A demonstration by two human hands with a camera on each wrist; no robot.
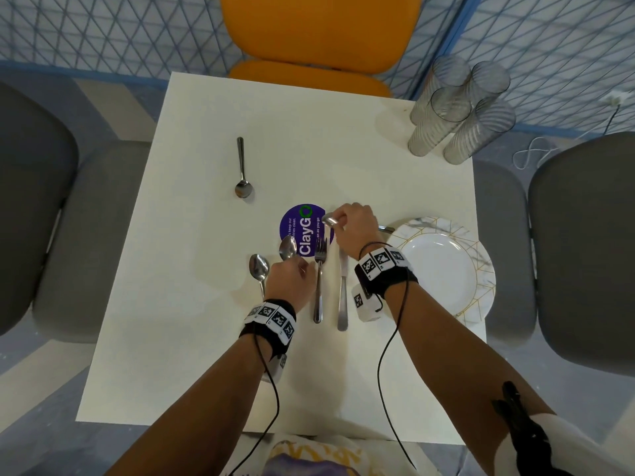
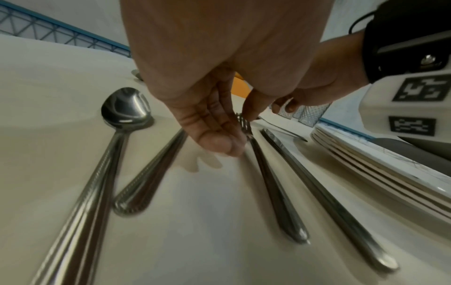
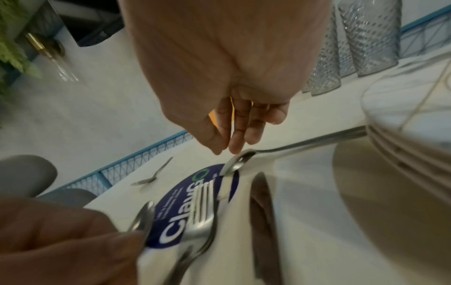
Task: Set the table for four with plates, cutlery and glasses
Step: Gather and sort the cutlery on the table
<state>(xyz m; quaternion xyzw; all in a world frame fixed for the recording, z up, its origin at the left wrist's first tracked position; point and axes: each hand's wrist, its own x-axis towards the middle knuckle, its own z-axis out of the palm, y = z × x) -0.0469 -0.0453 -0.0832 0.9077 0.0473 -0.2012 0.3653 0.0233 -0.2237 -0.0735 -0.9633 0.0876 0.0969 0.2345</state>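
My left hand (image 1: 302, 266) (image 2: 234, 139) pinches the neck of a spoon (image 1: 288, 248) (image 2: 146, 179) (image 3: 144, 217) near the table's middle. Another spoon (image 1: 260, 269) (image 2: 117, 135) lies just left of it. A fork (image 1: 319, 286) (image 2: 275, 192) and a knife (image 1: 343, 293) (image 2: 329, 202) lie side by side between my hands. My right hand (image 1: 338, 223) (image 3: 229, 150) pinches a third spoon (image 1: 329, 219) (image 3: 238, 162) at its bowl; its handle points towards the stack of marbled plates (image 1: 446, 269) (image 3: 402, 115). Several ribbed glasses (image 1: 457, 111) (image 3: 361, 38) stand at the back right corner.
A lone spoon (image 1: 242, 173) lies at the far left of the white table (image 1: 192, 304). A round purple sticker (image 1: 302, 228) marks the centre. An orange chair (image 1: 319, 29) stands at the far side, grey chairs (image 1: 34, 201) at left and right.
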